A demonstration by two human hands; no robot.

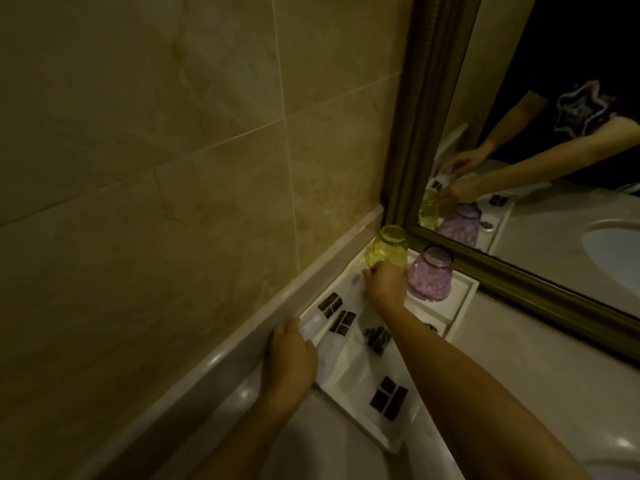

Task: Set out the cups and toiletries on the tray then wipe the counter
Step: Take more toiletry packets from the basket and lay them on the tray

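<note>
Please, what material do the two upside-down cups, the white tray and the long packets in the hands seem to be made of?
Yellow cup and purple cup: probably tinted glass or clear plastic; see-through, with a textured, glinting wall. Tray: a hard white material, perhaps resin or ceramic; smooth, raised rim. Packets: apparently thin frosted plastic film with dark printed labels. The left hand and right hand hold one.

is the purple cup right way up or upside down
Upside down: the purple cup stands on the white tray with its wide mouth down and its narrower flat base on top.
</note>
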